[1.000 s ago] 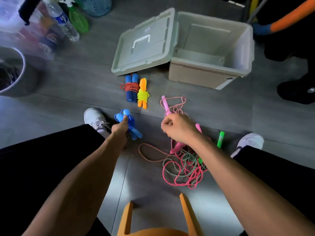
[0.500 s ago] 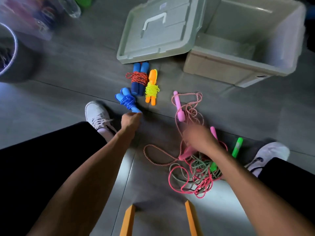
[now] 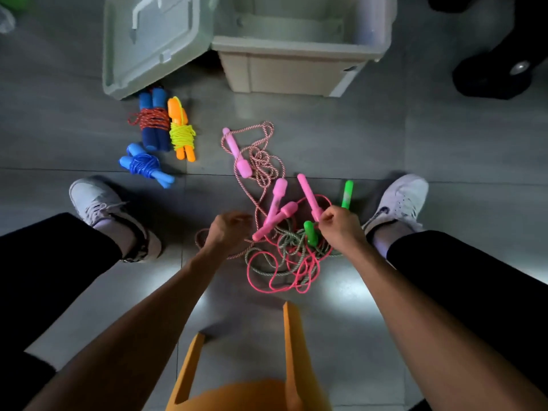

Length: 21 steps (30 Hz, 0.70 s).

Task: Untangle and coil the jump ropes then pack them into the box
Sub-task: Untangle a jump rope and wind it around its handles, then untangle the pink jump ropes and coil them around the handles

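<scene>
On the grey tiled floor (image 3: 370, 143), at the left, lies the flat grey-green plastic lid (image 3: 157, 40) with three coiled jump ropes just below it: one with dark blue foam handles bound in red-and-blue cord (image 3: 152, 123), one with orange handles wrapped in yellow cord (image 3: 181, 133), and a light blue one wound in blue cord (image 3: 145, 167) nearest the left white sneaker (image 3: 100, 203). To the right of the lid stands the open beige plastic storage box (image 3: 296, 66), with no rope inside that can be seen. Below it sprawls a loose rope of pink-and-white twisted cord with pink handles (image 3: 237, 151), running down into a tangled heap of pink and grey-green cords (image 3: 284, 256). The left hand (image 3: 228, 231) hangs over the heap's left edge with its fingers curled; whether they hold a cord cannot be told. The right hand (image 3: 338, 226) pinches the lower end of a slim pink handle (image 3: 308, 195), beside two green handles (image 3: 346, 194). The right white sneaker (image 3: 397, 203) sits further right, and an orange plastic stool (image 3: 290, 336) shows at the bottom.
</scene>
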Available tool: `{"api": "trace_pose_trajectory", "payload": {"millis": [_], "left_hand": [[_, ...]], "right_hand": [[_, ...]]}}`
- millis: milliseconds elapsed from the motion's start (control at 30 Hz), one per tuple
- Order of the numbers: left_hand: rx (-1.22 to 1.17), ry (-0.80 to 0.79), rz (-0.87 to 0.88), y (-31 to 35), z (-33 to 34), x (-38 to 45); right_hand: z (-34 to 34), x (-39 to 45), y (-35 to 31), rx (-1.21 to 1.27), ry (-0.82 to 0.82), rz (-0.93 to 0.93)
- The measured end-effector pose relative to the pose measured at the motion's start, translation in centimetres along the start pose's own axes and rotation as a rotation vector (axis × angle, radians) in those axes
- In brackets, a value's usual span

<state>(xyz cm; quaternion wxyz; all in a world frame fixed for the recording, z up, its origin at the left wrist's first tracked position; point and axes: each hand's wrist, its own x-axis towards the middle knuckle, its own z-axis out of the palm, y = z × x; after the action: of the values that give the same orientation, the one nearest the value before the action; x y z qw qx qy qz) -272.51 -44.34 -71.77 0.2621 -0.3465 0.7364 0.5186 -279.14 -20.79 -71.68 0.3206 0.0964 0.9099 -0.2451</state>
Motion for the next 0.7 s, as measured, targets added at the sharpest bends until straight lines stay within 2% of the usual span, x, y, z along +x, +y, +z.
{"api": "trace_pose_trajectory", "payload": {"millis": [200, 367, 467, 567, 700], "left_hand": [[-0.092, 0.033, -0.047, 1.0, 1.0, -2.0], [-0.154, 0.076, -0.088, 0.8, 0.5, -2.1], [-0.110, 0.087, -0.076, 0.7, -0.3, -1.8], [-0.083, 0.090, -0.014, 1.4, -0.8, -1.8], [0.059, 0.090, 0.134, 3.5, -1.6, -2.7]], "right_hand": [[3.0, 4.9, -0.5, -0.100, 0.078, -0.052], [4.1, 7.8, -0.9, -0.316, 0.018, -0.001], [4.1, 8.3, -0.5, -0.275, -0.015, 0.014], [2.7, 7.4, -0.2, -0.123, -0.013, -0.099], [-0.8, 4.2, -0.8, -0.055, 0.007, -0.364]]}}
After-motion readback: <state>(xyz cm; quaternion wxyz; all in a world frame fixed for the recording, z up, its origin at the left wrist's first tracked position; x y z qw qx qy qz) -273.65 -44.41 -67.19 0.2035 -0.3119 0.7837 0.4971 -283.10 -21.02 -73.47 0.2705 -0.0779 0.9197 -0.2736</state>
